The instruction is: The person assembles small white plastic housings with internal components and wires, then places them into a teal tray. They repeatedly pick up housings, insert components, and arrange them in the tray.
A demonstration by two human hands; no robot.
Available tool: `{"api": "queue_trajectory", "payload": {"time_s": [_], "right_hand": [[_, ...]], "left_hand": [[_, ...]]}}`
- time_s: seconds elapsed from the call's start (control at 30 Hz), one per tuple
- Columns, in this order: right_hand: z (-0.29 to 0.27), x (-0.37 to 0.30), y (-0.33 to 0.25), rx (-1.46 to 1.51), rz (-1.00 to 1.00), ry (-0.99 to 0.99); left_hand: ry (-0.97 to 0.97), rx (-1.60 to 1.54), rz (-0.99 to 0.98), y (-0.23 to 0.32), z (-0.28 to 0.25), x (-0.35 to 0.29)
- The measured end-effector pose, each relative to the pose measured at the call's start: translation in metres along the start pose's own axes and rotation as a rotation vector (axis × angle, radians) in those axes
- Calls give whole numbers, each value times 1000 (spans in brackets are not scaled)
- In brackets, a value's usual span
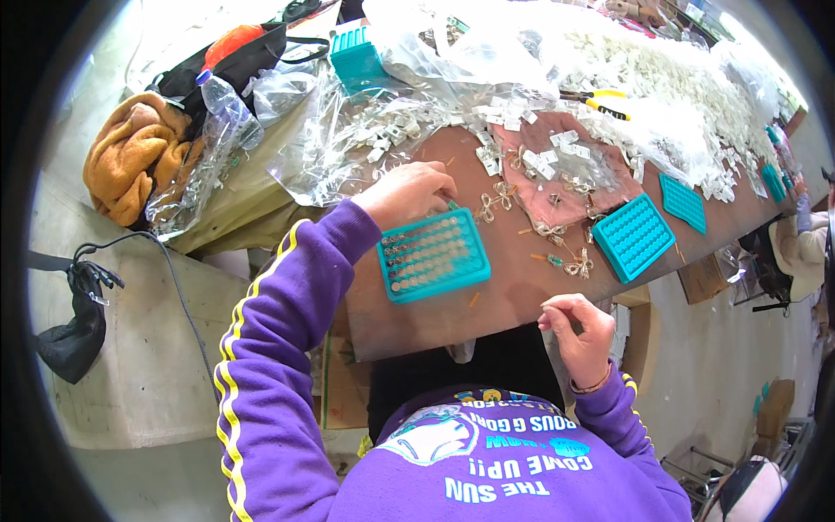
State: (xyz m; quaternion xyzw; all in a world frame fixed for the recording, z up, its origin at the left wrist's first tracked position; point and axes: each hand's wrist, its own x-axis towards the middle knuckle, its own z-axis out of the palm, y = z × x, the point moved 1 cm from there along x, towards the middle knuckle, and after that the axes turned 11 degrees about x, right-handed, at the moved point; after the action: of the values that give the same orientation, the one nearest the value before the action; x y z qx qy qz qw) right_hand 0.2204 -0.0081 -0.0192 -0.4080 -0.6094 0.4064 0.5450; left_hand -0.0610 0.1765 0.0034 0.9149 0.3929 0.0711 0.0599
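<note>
My left hand (405,193) hovers at the far left edge of a teal tray (470,271), its fingers curled together. Whether they grip anything small is hidden. Rows of small round metal pieces (419,257) fill much of this tray. Past the table's near edge, to the right of the tray, my right hand (581,334) has its thumb and fingers pinched together. Anything between them is too small to make out. Coiled wire bundles (497,200) lie between the tray and a pink cloth (557,196).
White tags (544,163) rest on the cloth, near yellow-handled pliers (604,105). At right are an empty-looking teal tray (633,237) and a thinner one (683,204). A big heap of white pieces (661,96) spreads behind. A bottle (230,113) and brown cloth (135,161) sit left.
</note>
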Motion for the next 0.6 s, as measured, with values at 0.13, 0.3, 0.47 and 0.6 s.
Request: {"api": "queue_trajectory", "payload": {"time_s": [0.13,0.3,0.47,0.6], "right_hand": [[2,2,-2,-34,-30,-23],[9,20,-11,21,7,19],[36,51,-17,443,87,1],[54,54,-16,570,134,-30]], "left_hand": [[-93,114,-61,0,-3,14],[189,-680,-315,31,-26,0],[355,-861,-212,114,-18,-42],[557,-533,-229,145,-15,-54]]}}
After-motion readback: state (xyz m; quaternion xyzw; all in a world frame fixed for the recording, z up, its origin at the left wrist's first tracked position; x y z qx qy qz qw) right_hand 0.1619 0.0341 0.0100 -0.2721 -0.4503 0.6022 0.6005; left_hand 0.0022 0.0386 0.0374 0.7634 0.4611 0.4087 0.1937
